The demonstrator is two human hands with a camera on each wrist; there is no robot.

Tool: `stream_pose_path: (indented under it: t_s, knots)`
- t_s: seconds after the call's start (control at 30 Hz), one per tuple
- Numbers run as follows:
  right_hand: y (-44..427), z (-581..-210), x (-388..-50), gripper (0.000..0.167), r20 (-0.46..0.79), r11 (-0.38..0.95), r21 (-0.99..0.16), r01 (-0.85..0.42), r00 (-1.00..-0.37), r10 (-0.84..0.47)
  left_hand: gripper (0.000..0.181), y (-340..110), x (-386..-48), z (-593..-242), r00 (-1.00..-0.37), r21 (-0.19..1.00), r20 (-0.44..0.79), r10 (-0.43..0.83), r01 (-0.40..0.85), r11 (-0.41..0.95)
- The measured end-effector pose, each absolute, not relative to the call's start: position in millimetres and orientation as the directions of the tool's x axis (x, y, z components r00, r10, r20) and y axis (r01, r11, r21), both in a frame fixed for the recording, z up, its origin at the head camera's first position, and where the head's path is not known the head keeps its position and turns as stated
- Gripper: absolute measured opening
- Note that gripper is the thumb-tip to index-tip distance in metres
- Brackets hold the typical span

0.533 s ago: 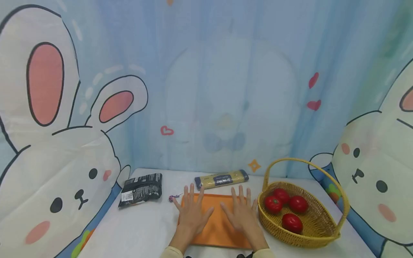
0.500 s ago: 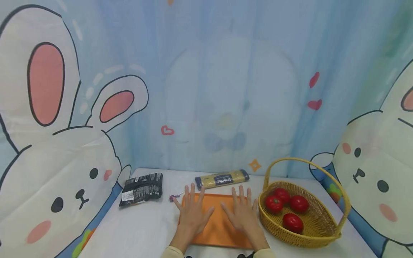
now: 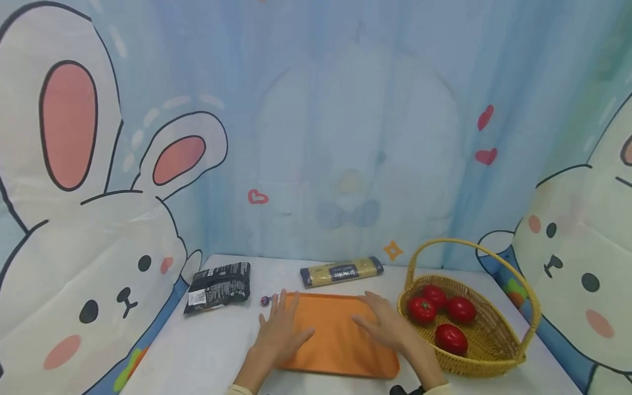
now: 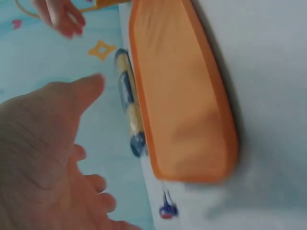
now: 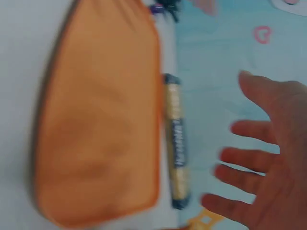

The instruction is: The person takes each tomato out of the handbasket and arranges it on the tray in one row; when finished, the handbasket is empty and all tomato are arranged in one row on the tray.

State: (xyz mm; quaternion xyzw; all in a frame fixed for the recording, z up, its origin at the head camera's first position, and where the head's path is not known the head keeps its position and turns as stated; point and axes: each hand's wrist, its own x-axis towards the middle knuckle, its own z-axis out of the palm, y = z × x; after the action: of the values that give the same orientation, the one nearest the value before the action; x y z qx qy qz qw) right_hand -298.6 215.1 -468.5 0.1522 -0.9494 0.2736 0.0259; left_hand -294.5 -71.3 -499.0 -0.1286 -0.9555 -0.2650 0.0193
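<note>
An orange tray (image 3: pixel 336 340) lies flat on the white table. My left hand (image 3: pixel 277 332) hovers over its left edge, fingers spread and holding nothing. Over the tray's right side is my right hand (image 3: pixel 387 323), also with nothing in it, its fingers pointing up and to the left. Both wrist views show the hands raised above the tray, with gaps between the fingers. Behind the tray lies a long yellow and blue packet (image 3: pixel 342 272). A small wrapped lollipop (image 4: pixel 168 210) rests just past the tray's far left corner.
On the right stands a yellow wicker basket (image 3: pixel 494 365) with a tall handle, holding several red tomatoes (image 3: pixel 451 339). A black printed pouch (image 3: pixel 219 287) lies at the back left. A blue curtain with cartoon rabbits (image 3: pixel 345 137) surrounds the table (image 3: pixel 197 351).
Both hands have moved apart, the left one to the left and the right one to the right, uncovering more of the tray. The right hand has turned leftward. The view has shifted slightly.
</note>
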Motion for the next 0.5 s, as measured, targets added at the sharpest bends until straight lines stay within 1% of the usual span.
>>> stream_pose_path:
  t_s: [0.07, 0.13, 0.2, 0.27, 0.37, 0.5]
  knots:
    - [232.8, -450.3, -292.5, 0.051, 0.086, 0.773, -0.566, -0.288, -0.953, -0.292, 0.102, -87.6, -289.6, -503.0, -0.971, 0.547, 0.019, 0.237, 0.209, 0.811]
    - [254.6, -434.3, -288.4, 0.042, 0.05, 0.756, -0.592, -0.28, -0.949, -0.312, 0.109, -102.7, -284.0, -509.5, -0.971, 0.562, -0.042, 0.235, 0.171, 0.809]
    - [279.7, -422.9, -286.9, 0.035, 0.048, 0.734, -0.605, -0.31, -0.934, -0.355, 0.114, -115.1, -278.6, -518.4, -0.969, 0.568, -0.076, 0.235, 0.152, 0.809]
    - [304.6, -416.8, -286.9, 0.029, 0.066, 0.709, -0.612, -0.351, -0.916, -0.396, 0.113, -123.4, -274.2, -529.6, -0.968, 0.568, -0.088, 0.235, 0.145, 0.81]
    - [336.5, -414.4, -289.8, 0.023, 0.09, 0.686, -0.629, -0.365, -0.911, -0.402, 0.108, -128.1, -270.7, -546.1, -0.967, 0.583, -0.088, 0.24, 0.145, 0.8]
    - [361.6, -420.9, -301.2, 0.026, 0.12, 0.74, -0.594, -0.316, -0.944, -0.307, 0.103, -128.1, -269.2, -558.7, -0.969, 0.625, -0.096, 0.228, 0.12, 0.772]
